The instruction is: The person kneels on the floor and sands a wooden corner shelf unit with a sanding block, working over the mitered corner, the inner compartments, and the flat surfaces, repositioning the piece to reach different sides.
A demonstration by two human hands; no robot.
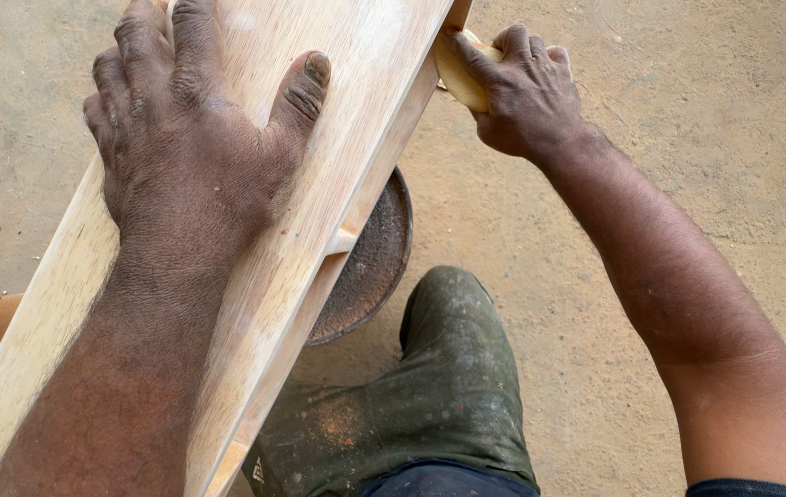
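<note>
Left hand (192, 138) flat on pale wooden frame (310, 184), right hand (523, 92) gripping sanding pad (457, 78) against its edge.

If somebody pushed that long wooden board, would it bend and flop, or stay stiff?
Probably stiff: the wooden board looks thick and keeps a straight line under the flat left hand. It may slide or swing if pushed, since it slants across a round dusty object rather than lying flat. Its pale surface looks smooth, so perhaps a little slippery where the right hand works its edge.

left hand (192, 138): palm down, fingers spread flat, arm extended | right hand (523, 87): fingers curled in grip, forearm reaching forward
</note>
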